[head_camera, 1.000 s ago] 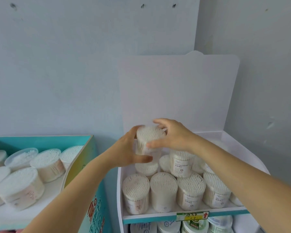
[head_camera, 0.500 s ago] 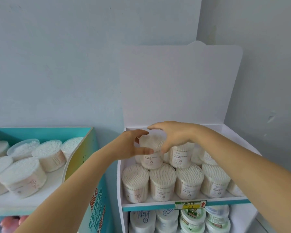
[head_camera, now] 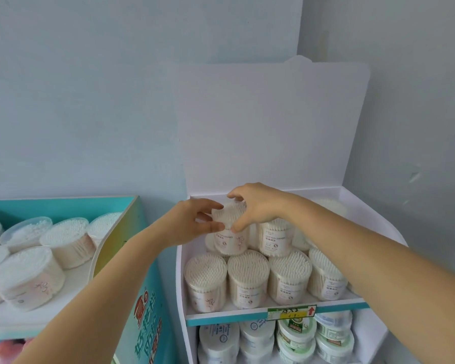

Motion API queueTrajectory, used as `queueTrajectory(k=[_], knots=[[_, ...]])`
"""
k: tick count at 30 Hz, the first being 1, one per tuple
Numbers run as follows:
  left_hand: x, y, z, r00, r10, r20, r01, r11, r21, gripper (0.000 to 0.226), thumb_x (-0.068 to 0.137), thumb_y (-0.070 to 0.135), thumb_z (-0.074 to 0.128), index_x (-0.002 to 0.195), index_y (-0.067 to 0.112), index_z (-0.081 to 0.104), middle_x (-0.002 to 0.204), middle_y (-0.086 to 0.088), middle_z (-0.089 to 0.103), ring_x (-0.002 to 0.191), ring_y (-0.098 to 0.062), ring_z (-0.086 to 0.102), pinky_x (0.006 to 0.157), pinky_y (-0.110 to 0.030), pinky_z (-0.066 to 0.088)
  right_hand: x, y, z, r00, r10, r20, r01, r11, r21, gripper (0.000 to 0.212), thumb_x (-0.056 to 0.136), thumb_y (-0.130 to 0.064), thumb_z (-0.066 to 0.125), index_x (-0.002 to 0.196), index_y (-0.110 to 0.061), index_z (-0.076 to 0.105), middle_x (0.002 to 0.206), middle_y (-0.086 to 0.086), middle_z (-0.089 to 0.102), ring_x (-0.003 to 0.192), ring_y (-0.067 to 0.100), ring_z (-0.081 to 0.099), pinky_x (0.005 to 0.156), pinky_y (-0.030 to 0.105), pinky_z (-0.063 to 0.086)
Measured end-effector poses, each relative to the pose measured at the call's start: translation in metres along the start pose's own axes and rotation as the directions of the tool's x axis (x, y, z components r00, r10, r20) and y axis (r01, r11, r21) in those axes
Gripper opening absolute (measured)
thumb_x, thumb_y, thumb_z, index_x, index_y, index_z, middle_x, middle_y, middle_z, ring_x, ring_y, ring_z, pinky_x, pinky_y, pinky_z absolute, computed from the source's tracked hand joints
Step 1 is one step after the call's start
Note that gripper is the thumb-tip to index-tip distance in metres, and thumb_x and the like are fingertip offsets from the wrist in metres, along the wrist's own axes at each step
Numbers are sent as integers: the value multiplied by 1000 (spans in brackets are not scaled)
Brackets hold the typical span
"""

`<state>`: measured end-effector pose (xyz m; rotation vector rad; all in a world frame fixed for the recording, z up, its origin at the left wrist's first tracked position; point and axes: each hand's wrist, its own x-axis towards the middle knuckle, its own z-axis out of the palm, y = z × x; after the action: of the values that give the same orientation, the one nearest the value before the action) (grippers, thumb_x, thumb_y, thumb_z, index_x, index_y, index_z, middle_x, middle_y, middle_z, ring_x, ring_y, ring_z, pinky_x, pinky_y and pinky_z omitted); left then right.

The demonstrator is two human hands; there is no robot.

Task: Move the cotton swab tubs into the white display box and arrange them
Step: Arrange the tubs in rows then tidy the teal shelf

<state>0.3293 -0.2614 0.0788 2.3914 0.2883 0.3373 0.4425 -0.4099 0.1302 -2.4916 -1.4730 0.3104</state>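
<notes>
A clear cotton swab tub [head_camera: 230, 239] stands on the second layer at the left of the white display box [head_camera: 376, 214]. My left hand [head_camera: 192, 224] and my right hand [head_camera: 255, 206] both grip its top rim, fingers curled round it. Beside it stands another second-layer tub [head_camera: 275, 240]. A front row of several tubs [head_camera: 247, 277] fills the shelf below. More tubs [head_camera: 24, 277] lie in the teal box at the left.
The teal display box [head_camera: 118, 248] stands left of the white box, touching it. The white box's tall back flap [head_camera: 268, 127] rises against the wall corner. A lower shelf holds round white and green jars [head_camera: 294, 334]. A yellow price label [head_camera: 290, 312] sits on the shelf edge.
Both hands have lowered the held tub from above the box down onto the second layer at the left. The camera has tilted up slightly.
</notes>
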Motion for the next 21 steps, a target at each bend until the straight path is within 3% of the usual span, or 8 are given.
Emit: queueTrajectory(k=[5, 11, 15, 18, 21], knots=[[-2, 2, 2, 999, 25, -33, -25, 999, 20, 41, 66, 38, 80, 102, 38, 61, 104, 1, 67, 90, -2, 64, 91, -24, 49, -6, 1, -2, 1000, -18, 6, 18, 1000, -21, 94, 68, -36, 82, 146, -22, 32, 141, -1, 47, 125, 17, 48, 101, 30, 42], [-6, 4, 5, 999, 14, -45, -11, 997, 83, 46, 69, 44, 75, 112, 35, 60, 112, 6, 64, 96, -2, 61, 89, -22, 46, -10, 5, 2, 998, -55, 6, 55, 998, 0, 94, 72, -39, 78, 148, -22, 27, 152, -2, 35, 136, 18, 36, 109, 33, 34], [-20, 15, 1, 985, 17, -172, -2, 996, 90, 49, 75, 41, 71, 121, 29, 59, 114, 16, 59, 99, -1, 58, 85, -18, 42, -16, 2, 2, 976, -136, -171, 155, 983, 103, 85, 78, -38, 73, 148, -18, 28, 153, -1, 33, 139, 15, 31, 109, 27, 26], [-38, 21, -7, 955, -13, -295, 30, 998, 52, 36, 80, 37, 69, 114, 28, 63, 101, 21, 61, 93, 3, 59, 83, -16, 45, -16, -7, 6, 920, -186, -345, 264, 945, 195, 71, 84, -31, 69, 144, -18, 35, 147, -2, 41, 135, 12, 37, 102, 19, 25], [-62, 9, -14, 931, -69, -358, 96, 994, 56, 28, 81, 38, 67, 107, 27, 66, 100, 17, 64, 94, 0, 62, 84, -20, 47, -14, -22, 18, 879, -236, -413, 356, 902, 243, 62, 85, -26, 68, 140, -18, 42, 141, -2, 48, 131, 11, 42, 100, 17, 27]])
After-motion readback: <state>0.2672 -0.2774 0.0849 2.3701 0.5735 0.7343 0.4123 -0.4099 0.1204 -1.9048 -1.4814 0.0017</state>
